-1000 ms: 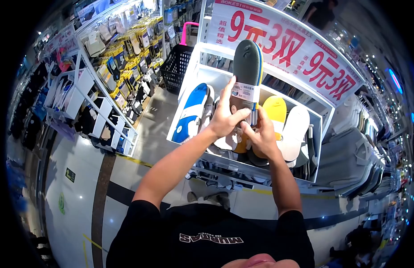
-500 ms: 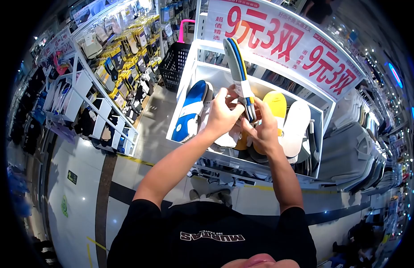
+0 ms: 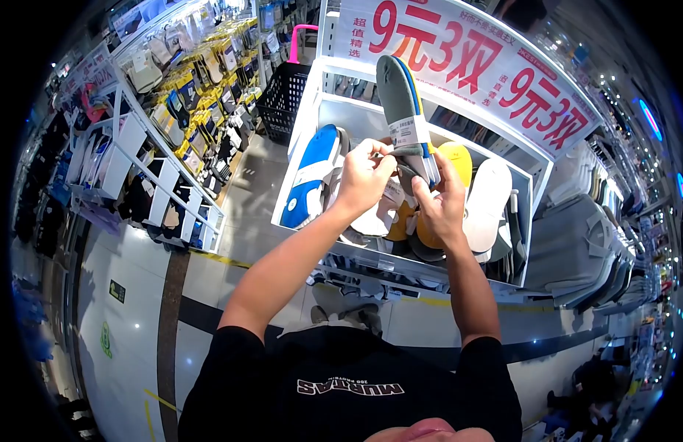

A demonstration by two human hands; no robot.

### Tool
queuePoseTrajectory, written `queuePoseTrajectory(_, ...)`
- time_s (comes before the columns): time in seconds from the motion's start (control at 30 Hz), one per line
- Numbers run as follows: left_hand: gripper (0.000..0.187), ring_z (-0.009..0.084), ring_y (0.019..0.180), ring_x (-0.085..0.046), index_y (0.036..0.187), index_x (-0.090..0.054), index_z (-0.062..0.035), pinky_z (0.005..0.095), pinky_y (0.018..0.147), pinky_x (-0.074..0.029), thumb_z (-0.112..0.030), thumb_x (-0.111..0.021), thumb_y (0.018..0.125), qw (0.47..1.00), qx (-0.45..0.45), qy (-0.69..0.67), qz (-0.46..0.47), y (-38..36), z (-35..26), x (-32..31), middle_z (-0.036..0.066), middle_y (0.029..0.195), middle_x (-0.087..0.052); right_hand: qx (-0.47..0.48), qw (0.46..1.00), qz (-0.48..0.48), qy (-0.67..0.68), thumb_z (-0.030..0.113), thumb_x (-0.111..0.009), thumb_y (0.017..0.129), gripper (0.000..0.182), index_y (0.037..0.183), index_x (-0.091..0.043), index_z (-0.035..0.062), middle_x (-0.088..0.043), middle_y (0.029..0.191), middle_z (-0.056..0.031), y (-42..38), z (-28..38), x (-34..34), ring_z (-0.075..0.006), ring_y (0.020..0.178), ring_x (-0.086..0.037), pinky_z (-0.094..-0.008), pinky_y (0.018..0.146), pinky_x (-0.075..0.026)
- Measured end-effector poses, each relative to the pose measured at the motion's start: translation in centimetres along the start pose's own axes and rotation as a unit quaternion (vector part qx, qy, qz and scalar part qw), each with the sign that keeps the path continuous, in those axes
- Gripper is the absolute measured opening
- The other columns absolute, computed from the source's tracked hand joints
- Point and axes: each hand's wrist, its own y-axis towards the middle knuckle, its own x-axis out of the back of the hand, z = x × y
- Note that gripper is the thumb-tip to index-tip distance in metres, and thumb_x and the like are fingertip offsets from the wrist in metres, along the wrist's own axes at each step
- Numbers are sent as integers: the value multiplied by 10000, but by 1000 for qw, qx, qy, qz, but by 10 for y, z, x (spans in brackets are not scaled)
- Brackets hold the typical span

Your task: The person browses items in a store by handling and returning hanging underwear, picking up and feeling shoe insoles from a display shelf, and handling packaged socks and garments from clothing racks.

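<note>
A banded bundle of insoles [image 3: 402,96], grey on the face toward me with blue and yellow edges behind, stands upright above the white bin. My left hand [image 3: 367,175] pinches its lower left edge below the white paper band. Around its lower right side are the fingers of my right hand [image 3: 440,202], thumb in front. Below and around the hands, the bin [image 3: 422,274] holds a blue insole pair [image 3: 310,184] at the left, a yellow one [image 3: 456,163] and a pale one [image 3: 489,202] at the right, and dark ones at the far right.
Behind the bin rises a sign [image 3: 445,51] with red characters. A black basket [image 3: 284,99] with a pink handle is at the back left. Racks of packaged goods [image 3: 201,88] line the left. Grey garments [image 3: 573,247] hang at the right.
The insole bundle has turned so its grey face shows more broadly, and its lower end has shifted right. Both hands still hold it, with the right hand slightly farther right.
</note>
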Motion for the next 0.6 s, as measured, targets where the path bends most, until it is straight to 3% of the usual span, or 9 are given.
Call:
queuePoseTrajectory(0.2,81,75,658,-618,917,-592,23,225,575,-488,-36,-622,870,1000,8,3,0,0,-1,0,55,760,-659,20,1000,-1,-21,81,-673,839,558,1343,-473,-54,-600,1146,-151,2,-2,1,-213,1025,-616,-325,905,-490)
queuePoseTrajectory(0.33,134,130,704,-663,919,-590,8,282,615,-522,-81,-649,838,996,6,91,4,-2,4,-3,95,781,-664,-40,998,22,-52,119,-681,842,576,1355,-461,-21,-616,1116,-144,1,14,-7,-219,975,-637,-323,874,-504)
queuePoseTrajectory(0.4,138,145,745,-675,915,-594,15,290,648,-527,-92,-651,849,997,35,68,29,-7,-5,-5,100,790,-660,-70,992,38,-101,137,-682,846,575,1357,-459,-5,-624,1097,-142,-1,17,-8,-219,952,-645,-318,855,-510)
queuePoseTrajectory(0.43,145,138,759,-668,930,-602,15,282,665,-524,-103,-658,867,997,16,68,33,-5,-6,-4,84,812,-667,-5,993,17,-114,136,-662,859,540,1345,-468,3,-627,1074,-146,0,7,-8,-212,934,-643,-307,838,-509)
queuePoseTrajectory(0.53,155,131,769,-655,937,-620,8,276,655,-510,-134,-665,895,996,5,83,35,-6,-18,11,72,890,-678,-45,999,8,-4,101,-622,885,455,1301,-486,-23,-623,1084,-119,4,5,1,-167,941,-620,-285,821,-504)
queuePoseTrajectory(0.57,173,148,824,-661,940,-619,6,288,682,-511,-148,-678,885,991,-31,130,10,-8,-25,19,96,962,-679,-52,999,6,10,97,-617,891,441,1291,-489,-35,-621,1088,-115,5,8,4,-157,949,-615,-276,820,-502)
queuePoseTrajectory(0.6,227,217,897,-662,996,-614,9,326,765,-517,-151,-692,856,965,-128,228,7,-4,-23,34,133,1054,-664,-60,998,3,25,93,-611,896,427,1281,-491,-47,-620,1093,-111,5,11,7,-148,957,-611,-267,819,-500)
